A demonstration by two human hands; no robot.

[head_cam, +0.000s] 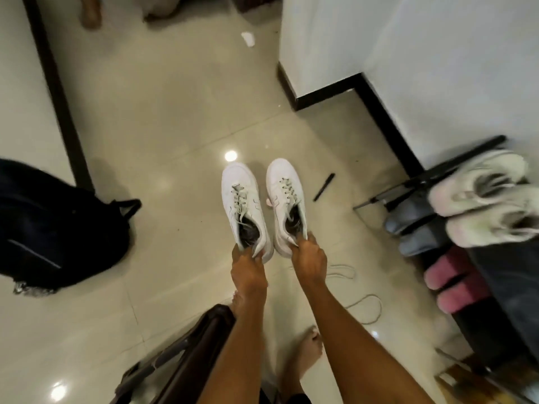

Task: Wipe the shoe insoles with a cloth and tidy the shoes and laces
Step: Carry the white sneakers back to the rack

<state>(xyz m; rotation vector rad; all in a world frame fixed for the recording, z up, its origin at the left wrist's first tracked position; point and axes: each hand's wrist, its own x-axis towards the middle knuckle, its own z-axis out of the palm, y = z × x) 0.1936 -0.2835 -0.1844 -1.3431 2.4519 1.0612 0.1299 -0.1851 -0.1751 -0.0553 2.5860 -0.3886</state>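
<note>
no legible text, brand, number or sign anywhere in view. white shoes (262, 205): sides plain, thin dark marks only, not readable as letters. dark bag (58, 228): pale stripe, no lettering made out. shoes on rack (481, 199): blurred, nothing readable.

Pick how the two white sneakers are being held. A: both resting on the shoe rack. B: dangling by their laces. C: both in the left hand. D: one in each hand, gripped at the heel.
D: the left hand grips the left sneaker at its heel, and the right hand grips the right sneaker likewise.
</note>
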